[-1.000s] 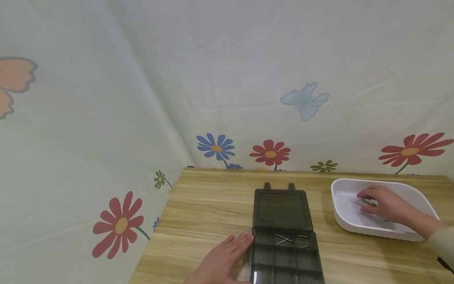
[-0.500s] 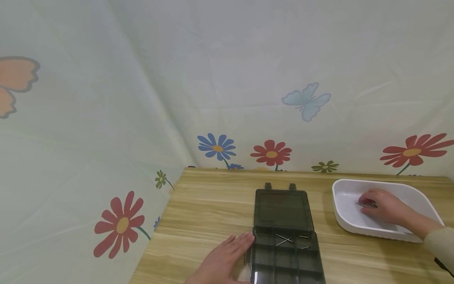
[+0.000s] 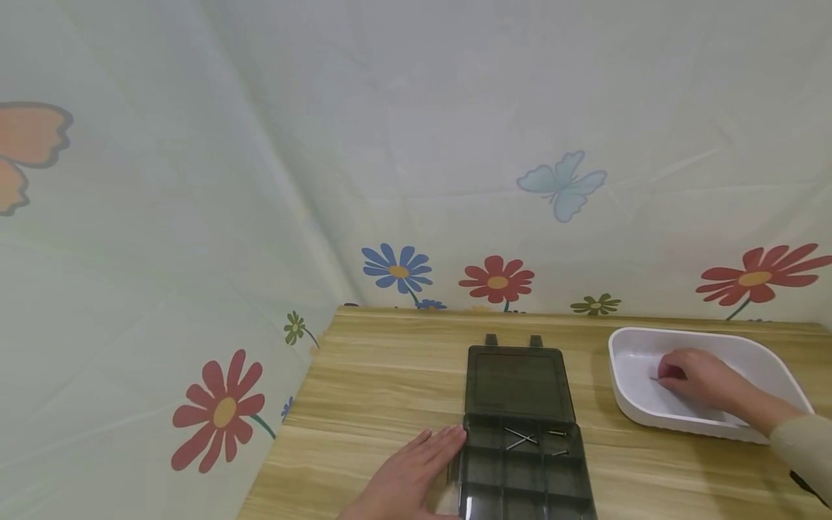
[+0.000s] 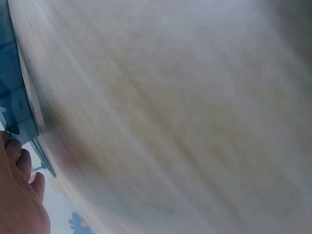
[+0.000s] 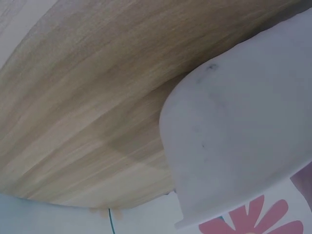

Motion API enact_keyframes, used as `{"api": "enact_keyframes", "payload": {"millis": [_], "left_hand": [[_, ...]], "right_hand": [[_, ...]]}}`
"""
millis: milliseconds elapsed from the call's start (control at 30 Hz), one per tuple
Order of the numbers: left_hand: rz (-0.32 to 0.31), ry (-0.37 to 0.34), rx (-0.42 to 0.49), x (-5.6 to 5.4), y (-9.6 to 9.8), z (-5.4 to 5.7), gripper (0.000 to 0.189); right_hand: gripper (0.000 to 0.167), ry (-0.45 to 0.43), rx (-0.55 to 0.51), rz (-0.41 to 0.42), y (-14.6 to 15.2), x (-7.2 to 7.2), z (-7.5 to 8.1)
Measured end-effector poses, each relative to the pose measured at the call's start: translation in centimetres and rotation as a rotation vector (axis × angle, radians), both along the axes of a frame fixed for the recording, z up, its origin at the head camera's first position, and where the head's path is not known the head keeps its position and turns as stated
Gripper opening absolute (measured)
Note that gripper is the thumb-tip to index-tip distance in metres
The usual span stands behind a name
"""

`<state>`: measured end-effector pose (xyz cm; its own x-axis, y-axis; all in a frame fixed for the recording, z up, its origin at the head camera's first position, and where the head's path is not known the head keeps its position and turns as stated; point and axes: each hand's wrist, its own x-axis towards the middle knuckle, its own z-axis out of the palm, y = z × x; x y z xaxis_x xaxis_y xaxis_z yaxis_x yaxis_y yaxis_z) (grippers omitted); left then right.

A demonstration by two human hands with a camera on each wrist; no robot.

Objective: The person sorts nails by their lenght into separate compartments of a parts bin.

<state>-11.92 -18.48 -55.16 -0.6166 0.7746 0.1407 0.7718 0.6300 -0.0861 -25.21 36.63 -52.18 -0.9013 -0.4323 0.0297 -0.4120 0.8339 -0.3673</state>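
Observation:
My left hand (image 3: 412,473) lies with straight fingers against the left edge of a dark translucent compartment box (image 3: 479,473), its lid (image 3: 520,383) folded open to the back. In the left wrist view, the fingers of that hand (image 4: 22,190) reach the edge of the box (image 4: 19,109). Two crossed nails (image 3: 521,439) lie in a back middle compartment, with two shorter ones to their right. Inside a white basin (image 3: 633,412), my right hand (image 3: 705,379) pinches a thin nail (image 3: 655,378), mostly hidden by the fingers.
A wood-grain table (image 3: 383,361) carries the box and basin. The basin's outer wall (image 5: 239,117) fills much of the right wrist view. Behind the table hangs a pale curtain (image 3: 422,144) printed with flowers and butterflies.
The right hand's fingers have drawn together in the basin, and less of the metal pieces between them shows now. The left hand and the box stay in place.

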Motion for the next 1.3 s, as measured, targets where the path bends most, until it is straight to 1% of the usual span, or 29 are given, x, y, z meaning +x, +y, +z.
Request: {"api": "enact_keyframes", "payload": {"millis": [133, 233, 400, 500, 700, 800, 900, 1033, 1133, 1233, 1300], "left_hand": [[-0.002, -0.019, 0.020, -0.1, 0.0, -0.2, 0.112], [-0.006, -0.027, 0.024, -0.1, 0.0, -0.2, 0.111], [-0.009, -0.027, 0.027, -0.1, -0.1, -0.2, 0.110], [-0.009, -0.028, 0.033, -0.1, 0.0, -0.1, 0.110], [-0.015, -0.017, 0.033, -0.2, 0.1, -0.2, 0.110], [-0.010, -0.017, 0.024, -0.1, 0.1, -0.2, 0.109], [-0.006, -0.017, 0.021, -0.1, 0.1, -0.2, 0.110], [-0.007, -0.011, 0.021, -0.1, 0.0, -0.2, 0.110], [-0.009, -0.001, 0.012, -0.2, 0.0, -0.2, 0.111], [-0.009, 0.005, 0.007, -0.2, 0.1, -0.4, 0.110], [-0.006, 0.004, 0.006, -0.2, 0.1, -0.5, 0.110]], "right_hand": [[0.011, -0.066, 0.028, -0.018, -0.2, -0.3, 0.2], [0.011, -0.074, 0.053, -0.011, -0.3, -0.4, 0.0], [0.017, 0.027, 0.068, 0.034, -0.3, -0.2, -0.5], [0.018, 0.052, 0.068, 0.033, -0.3, -0.1, -0.6], [0.012, 0.045, 0.028, 0.007, -0.9, 0.0, 0.1], [0.010, 0.064, -0.009, 0.008, -1.6, -0.1, 0.8], [0.010, 0.076, -0.049, 0.021, -2.6, 0.0, 1.9], [0.014, 0.149, -0.088, 0.065, -4.5, 0.6, 3.3], [0.021, 0.257, -0.115, 0.138, -6.0, 1.2, 3.9], [0.029, 0.369, -0.148, 0.222, -7.4, 1.8, 4.2], [0.032, 0.417, -0.170, 0.268, -8.3, 2.2, 4.3]]}}
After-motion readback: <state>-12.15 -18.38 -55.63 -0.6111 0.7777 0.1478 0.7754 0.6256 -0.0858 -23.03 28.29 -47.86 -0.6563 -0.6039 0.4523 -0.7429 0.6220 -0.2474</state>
